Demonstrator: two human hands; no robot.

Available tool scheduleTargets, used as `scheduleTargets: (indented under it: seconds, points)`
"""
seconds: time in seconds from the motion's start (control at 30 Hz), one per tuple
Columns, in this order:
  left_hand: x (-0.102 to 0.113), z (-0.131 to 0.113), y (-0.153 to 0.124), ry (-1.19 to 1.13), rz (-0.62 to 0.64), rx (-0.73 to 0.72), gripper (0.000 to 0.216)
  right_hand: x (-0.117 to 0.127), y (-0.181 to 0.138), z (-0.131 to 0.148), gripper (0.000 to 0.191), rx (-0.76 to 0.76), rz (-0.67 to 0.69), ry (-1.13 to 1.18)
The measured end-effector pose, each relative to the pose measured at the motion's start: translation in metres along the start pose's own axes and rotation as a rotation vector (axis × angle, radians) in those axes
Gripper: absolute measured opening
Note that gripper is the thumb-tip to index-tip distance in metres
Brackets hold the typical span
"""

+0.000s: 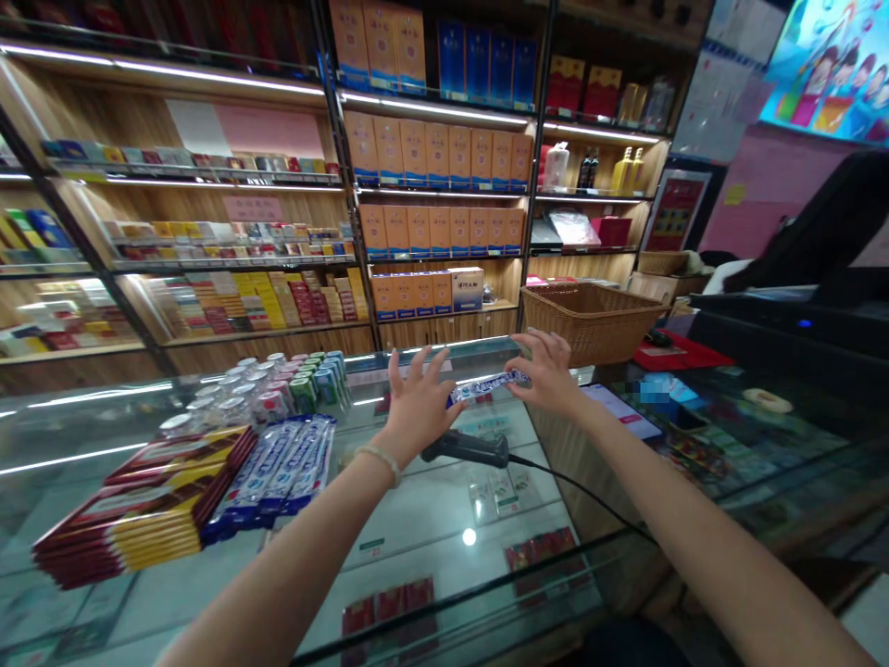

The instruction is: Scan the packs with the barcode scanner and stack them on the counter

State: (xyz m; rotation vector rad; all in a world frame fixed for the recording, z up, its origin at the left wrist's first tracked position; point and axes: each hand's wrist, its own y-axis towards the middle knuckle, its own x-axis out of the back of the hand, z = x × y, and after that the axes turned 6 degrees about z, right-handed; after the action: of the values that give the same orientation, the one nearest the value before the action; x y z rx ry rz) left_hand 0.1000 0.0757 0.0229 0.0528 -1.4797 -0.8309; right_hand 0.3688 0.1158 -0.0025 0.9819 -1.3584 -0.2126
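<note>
Packets (149,505) of maroon and yellow lie stacked on the glass counter (431,509), at eight o'clock from the slim pack (482,386); blue-and-white sleeves (281,468) adjoin them. A corded scanner (479,450) sits at six o'clock. Left hand (417,398) and right hand (548,375) pinch the slim pack at opposite ends. Beyond, a wicker basket (590,326) stands at two o'clock, orange boxes (415,148) at twelve.

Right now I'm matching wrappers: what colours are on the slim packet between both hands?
The slim packet is blue and silvery white, best in the head view.
</note>
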Motion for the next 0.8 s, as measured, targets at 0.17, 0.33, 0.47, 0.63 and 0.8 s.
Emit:
scheduleTargets:
  seconds: [0.17, 0.33, 0.47, 0.63, 0.8]
  points:
    - [-0.025, -0.035, 0.033, -0.046, 0.053, -0.06, 0.025, 0.001, -0.026, -0.046, 0.015, -0.034, 0.035, -0.057]
    - [-0.045, -0.057, 0.053, -0.058, 0.102, -0.087, 0.026, 0.0, -0.045, -0.073, 0.016, -0.08, 0.11, -0.078]
    - [-0.061, -0.064, 0.068, -0.039, 0.142, -0.065, 0.024, -0.008, -0.044, -0.085, 0.017, -0.117, 0.205, -0.085]
    - [-0.08, -0.064, 0.082, 0.002, 0.234, -0.023, 0.028, -0.028, -0.036, -0.09, 0.017, -0.165, 0.303, -0.091]
    - [-0.094, -0.063, 0.088, 0.002, 0.306, 0.004, 0.029, -0.046, -0.036, -0.087, 0.015, -0.196, 0.326, -0.087]
